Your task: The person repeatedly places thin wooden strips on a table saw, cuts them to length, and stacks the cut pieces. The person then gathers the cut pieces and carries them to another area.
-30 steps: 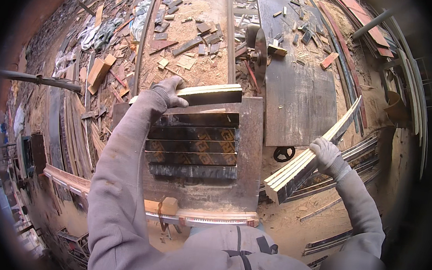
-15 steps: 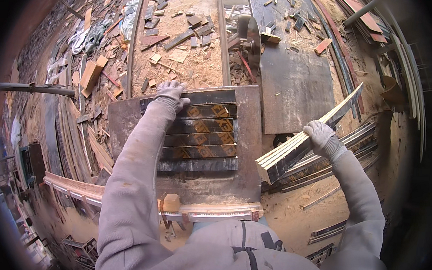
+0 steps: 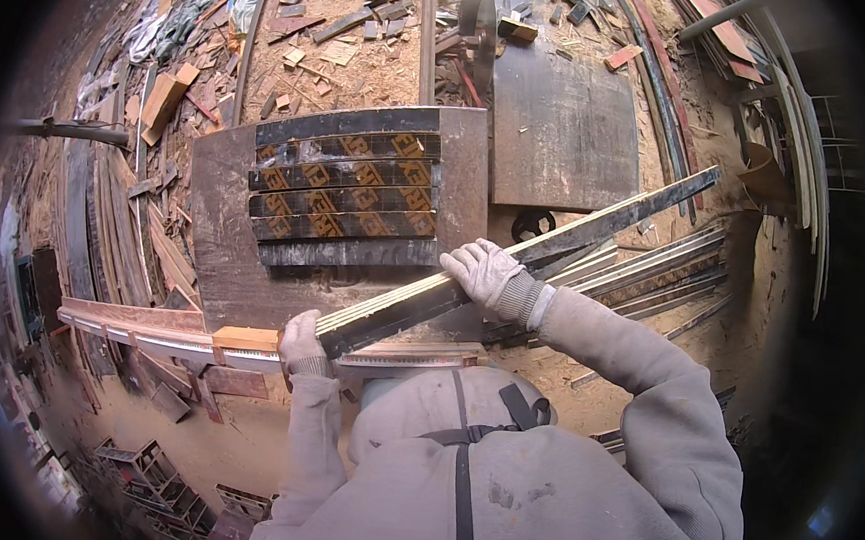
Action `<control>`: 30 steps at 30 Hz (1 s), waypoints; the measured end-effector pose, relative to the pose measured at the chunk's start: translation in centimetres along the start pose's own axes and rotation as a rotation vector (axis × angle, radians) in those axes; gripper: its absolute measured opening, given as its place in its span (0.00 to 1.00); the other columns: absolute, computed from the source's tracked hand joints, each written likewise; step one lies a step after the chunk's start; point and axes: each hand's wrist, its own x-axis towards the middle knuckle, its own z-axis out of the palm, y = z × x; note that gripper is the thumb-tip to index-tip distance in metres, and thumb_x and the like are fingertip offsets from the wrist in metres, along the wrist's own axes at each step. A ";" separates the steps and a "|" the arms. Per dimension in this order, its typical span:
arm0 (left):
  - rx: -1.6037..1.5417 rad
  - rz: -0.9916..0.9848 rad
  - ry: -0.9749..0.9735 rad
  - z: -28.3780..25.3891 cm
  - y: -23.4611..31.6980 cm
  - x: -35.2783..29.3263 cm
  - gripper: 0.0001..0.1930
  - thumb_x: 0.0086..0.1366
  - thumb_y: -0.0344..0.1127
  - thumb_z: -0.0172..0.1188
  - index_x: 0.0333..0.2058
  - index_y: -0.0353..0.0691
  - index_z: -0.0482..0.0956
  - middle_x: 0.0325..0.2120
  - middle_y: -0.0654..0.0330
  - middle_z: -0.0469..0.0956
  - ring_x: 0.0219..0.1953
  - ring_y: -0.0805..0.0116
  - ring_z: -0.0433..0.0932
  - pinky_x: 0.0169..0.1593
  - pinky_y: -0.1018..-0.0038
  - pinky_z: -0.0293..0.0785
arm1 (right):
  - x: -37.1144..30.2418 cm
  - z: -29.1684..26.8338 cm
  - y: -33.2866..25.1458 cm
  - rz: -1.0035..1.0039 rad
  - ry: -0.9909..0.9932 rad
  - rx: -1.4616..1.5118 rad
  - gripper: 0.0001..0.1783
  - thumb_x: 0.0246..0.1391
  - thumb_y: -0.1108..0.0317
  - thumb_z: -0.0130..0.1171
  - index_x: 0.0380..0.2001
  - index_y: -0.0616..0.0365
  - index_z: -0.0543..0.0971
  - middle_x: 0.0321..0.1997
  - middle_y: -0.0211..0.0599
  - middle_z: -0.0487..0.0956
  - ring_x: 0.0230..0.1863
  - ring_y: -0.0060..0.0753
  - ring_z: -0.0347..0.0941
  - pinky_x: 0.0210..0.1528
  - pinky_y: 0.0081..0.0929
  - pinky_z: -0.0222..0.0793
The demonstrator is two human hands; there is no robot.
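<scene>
A bundle of long plywood strips [image 3: 596, 229], dark-faced with pale layered edges, slants across the near right part of the metal saw table [image 3: 464, 172]. Around its middle my gloved right hand [image 3: 487, 274] is closed. My gloved left hand [image 3: 304, 341] is closed at the bundle's near-left end, its fingers partly hidden. Beside that hand a yellowish wood block [image 3: 245, 338] sits on the long rail with a measuring scale [image 3: 396, 356] at the table's near edge. Beyond the bundle, several dark plywood strips with orange printing [image 3: 343, 186] lie side by side on the table.
A round saw blade [image 3: 480, 43] stands upright beyond the table, beside a dark panel [image 3: 563, 129]. Sawdust and wood offcuts [image 3: 337, 53] cover the far ground. More plywood strips [image 3: 653, 275] are stacked at the right. A grey pole [image 3: 71, 131] juts in from the left.
My left hand has left the strips lying on the table and come back to the near edge. My right hand has swung the bundle leftward, so its near end now meets my left hand.
</scene>
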 end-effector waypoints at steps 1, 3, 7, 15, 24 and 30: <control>-0.009 0.101 -0.044 -2.3 -0.6 0.2 0.11 0.70 0.36 0.59 0.39 0.33 0.84 0.35 0.59 0.85 0.36 0.70 0.82 0.45 0.72 0.79 | -2.2 0.5 2.1 0.028 0.023 -0.032 0.38 0.52 0.56 0.67 0.64 0.60 0.68 0.56 0.46 0.76 0.62 0.48 0.72 0.68 0.46 0.64; 0.007 0.160 -0.061 -5.3 -1.8 0.7 0.12 0.71 0.35 0.59 0.40 0.32 0.84 0.35 0.59 0.84 0.37 0.69 0.83 0.46 0.72 0.79 | -8.3 0.7 7.8 0.146 -0.070 -0.065 0.50 0.48 0.54 0.71 0.71 0.59 0.62 0.66 0.50 0.71 0.71 0.53 0.64 0.76 0.50 0.54; -0.036 0.092 0.002 -6.4 -3.7 0.8 0.11 0.71 0.36 0.59 0.39 0.32 0.84 0.35 0.59 0.84 0.36 0.70 0.83 0.44 0.72 0.80 | -14.1 3.1 16.9 0.165 -0.089 -0.036 0.48 0.45 0.59 0.72 0.69 0.57 0.62 0.64 0.50 0.72 0.67 0.51 0.68 0.71 0.50 0.60; 0.095 0.166 -0.077 -5.9 -4.2 2.5 0.12 0.72 0.35 0.56 0.35 0.33 0.84 0.33 0.58 0.86 0.37 0.68 0.83 0.46 0.71 0.79 | -18.8 6.6 14.7 0.336 -0.155 0.038 0.13 0.53 0.66 0.61 0.42 0.54 0.75 0.39 0.46 0.80 0.45 0.53 0.79 0.51 0.46 0.75; 1.225 0.595 -0.345 2.5 -5.1 3.8 0.29 0.80 0.57 0.43 0.40 0.40 0.87 0.39 0.55 0.84 0.43 0.49 0.80 0.51 0.59 0.75 | -30.7 10.0 7.0 0.601 -0.383 0.111 0.16 0.49 0.70 0.62 0.42 0.55 0.74 0.40 0.48 0.79 0.46 0.53 0.78 0.50 0.48 0.74; 1.254 0.959 -0.766 5.5 -5.1 -0.7 0.22 0.73 0.54 0.57 0.55 0.47 0.81 0.52 0.54 0.79 0.59 0.51 0.74 0.64 0.57 0.69 | -32.4 12.8 4.8 0.638 -0.490 0.100 0.15 0.50 0.68 0.63 0.42 0.54 0.74 0.40 0.46 0.79 0.47 0.51 0.78 0.52 0.47 0.74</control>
